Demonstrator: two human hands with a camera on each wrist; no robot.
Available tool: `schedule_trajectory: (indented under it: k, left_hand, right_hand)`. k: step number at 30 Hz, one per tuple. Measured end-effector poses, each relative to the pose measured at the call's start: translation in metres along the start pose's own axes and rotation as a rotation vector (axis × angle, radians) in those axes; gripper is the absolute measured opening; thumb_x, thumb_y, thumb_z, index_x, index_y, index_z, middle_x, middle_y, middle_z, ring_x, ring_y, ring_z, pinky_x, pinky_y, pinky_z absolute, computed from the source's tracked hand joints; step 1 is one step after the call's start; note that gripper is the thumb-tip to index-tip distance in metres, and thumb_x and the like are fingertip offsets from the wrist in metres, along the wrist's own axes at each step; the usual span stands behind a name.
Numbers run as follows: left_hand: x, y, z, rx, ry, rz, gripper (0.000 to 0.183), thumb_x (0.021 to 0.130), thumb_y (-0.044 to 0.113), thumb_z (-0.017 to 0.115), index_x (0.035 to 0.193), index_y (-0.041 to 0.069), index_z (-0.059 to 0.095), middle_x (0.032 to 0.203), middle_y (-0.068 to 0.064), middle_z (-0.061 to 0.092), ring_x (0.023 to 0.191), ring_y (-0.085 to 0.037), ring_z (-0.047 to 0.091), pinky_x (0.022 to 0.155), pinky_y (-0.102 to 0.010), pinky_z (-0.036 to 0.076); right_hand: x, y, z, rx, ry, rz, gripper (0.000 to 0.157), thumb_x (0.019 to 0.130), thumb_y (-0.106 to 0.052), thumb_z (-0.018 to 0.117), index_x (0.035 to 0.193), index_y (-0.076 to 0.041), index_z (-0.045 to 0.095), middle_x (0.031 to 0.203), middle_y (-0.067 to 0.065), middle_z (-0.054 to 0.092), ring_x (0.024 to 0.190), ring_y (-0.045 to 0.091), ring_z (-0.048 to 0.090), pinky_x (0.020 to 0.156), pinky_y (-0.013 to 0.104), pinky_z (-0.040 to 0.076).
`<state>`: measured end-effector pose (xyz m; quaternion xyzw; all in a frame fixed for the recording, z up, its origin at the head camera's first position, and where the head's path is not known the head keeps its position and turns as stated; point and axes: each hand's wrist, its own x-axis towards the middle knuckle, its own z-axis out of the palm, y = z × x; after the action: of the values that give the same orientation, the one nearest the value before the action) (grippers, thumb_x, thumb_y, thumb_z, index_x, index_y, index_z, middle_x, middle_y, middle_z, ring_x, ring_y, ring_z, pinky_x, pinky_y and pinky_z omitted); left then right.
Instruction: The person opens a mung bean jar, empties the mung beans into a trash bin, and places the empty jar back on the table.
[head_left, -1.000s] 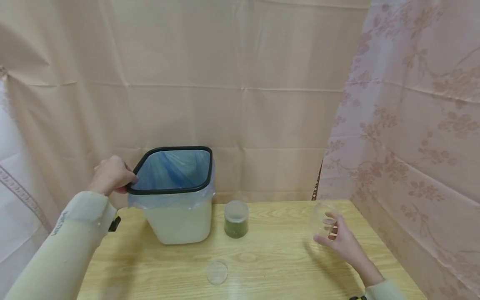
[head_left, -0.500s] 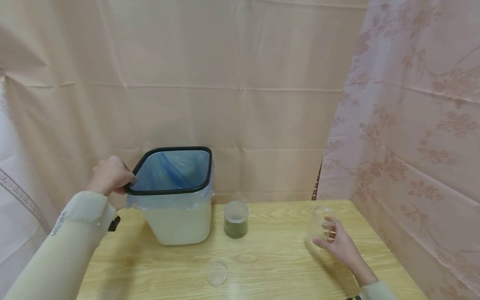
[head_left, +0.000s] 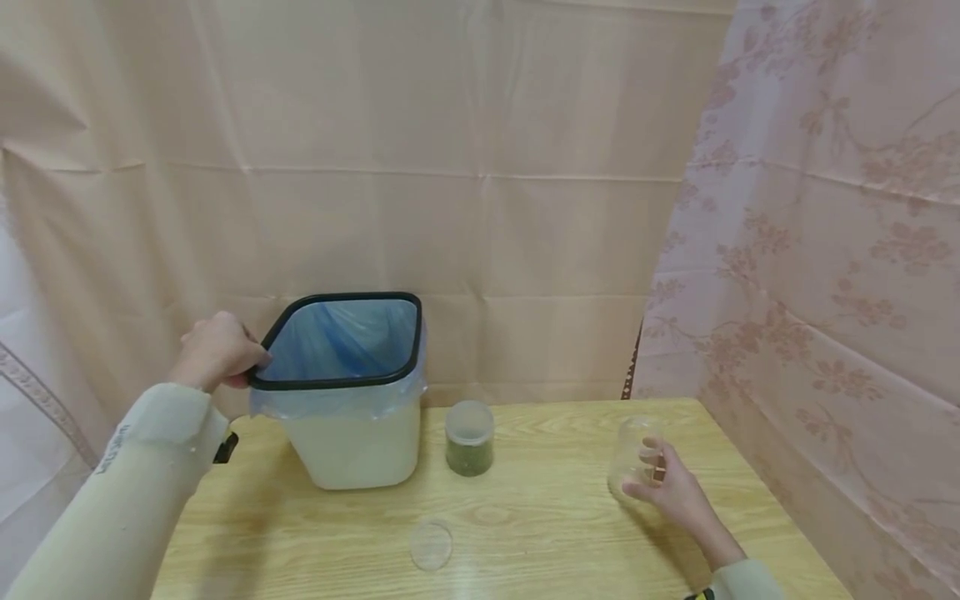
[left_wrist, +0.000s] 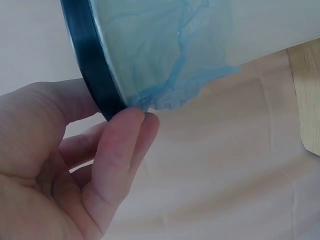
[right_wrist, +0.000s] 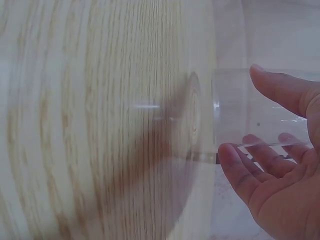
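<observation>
At the left in the head view, my left hand (head_left: 221, 350) grips the black rim (head_left: 330, 384) of a pale trash bin (head_left: 360, 446) lined with a blue bag (head_left: 360, 337). The left wrist view shows its fingers (left_wrist: 117, 150) bent around a corner of the rim. On the right, my right hand (head_left: 671, 492) holds a clear empty jar (head_left: 630, 454) around its side. In the right wrist view the jar's base appears at the tabletop, with the thumb on one side and the fingers on the other.
Between the hands stands a clear jar (head_left: 469, 442) with green contents in its lower part. A clear round lid (head_left: 431, 546) lies flat on the wooden table (head_left: 540, 533). A beige curtain (head_left: 450, 167) hangs behind, a floral one (head_left: 825, 250) at the right.
My right hand has moved slightly left and down, bringing the clear empty jar lower, to the tabletop. My left hand keeps its grip on the bin's rim.
</observation>
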<state>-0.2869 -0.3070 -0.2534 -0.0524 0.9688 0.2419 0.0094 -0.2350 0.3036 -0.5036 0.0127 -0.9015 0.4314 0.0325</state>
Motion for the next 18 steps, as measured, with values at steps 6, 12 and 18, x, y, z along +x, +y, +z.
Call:
schedule_trajectory:
  k: [6, 12, 18]
  left_hand:
    - [-0.0012, -0.0006, 0.0019, -0.004, 0.0, 0.008, 0.02, 0.089, 0.011, 0.069, 0.075, -0.002, 0.072, 0.066, -0.009, 0.066, 0.06, -0.02, 0.064, 0.079, -0.052, 0.051]
    - [0.0001, -0.002, 0.0035, -0.015, 0.004, 0.008, 0.019, 0.089, 0.012, 0.071, 0.079, -0.003, 0.074, 0.069, -0.009, 0.067, 0.061, -0.021, 0.064, 0.079, -0.052, 0.05]
    - [-0.0003, -0.0019, 0.002, -0.004, 0.011, 0.015, 0.019, 0.089, 0.012, 0.071, 0.079, -0.004, 0.074, 0.068, -0.009, 0.067, 0.061, -0.021, 0.064, 0.088, -0.063, 0.042]
  right_hand:
    - [0.0012, 0.0039, 0.003, 0.008, -0.01, 0.009, 0.092, 0.083, -0.024, 0.085, 0.15, 0.003, 0.028, 0.14, 0.034, 0.049, 0.122, 0.053, 0.052, 0.099, 0.059, 0.047]
    - [0.0023, 0.0073, 0.0039, 0.018, -0.016, 0.013, 0.092, 0.082, -0.023, 0.086, 0.149, 0.004, 0.028, 0.139, 0.036, 0.048, 0.121, 0.054, 0.052, 0.096, 0.057, 0.05]
    - [0.0054, 0.0078, 0.0067, 0.009, -0.021, 0.018, 0.093, 0.082, -0.025, 0.086, 0.149, 0.003, 0.027, 0.139, 0.035, 0.049, 0.121, 0.054, 0.052, 0.096, 0.059, 0.049]
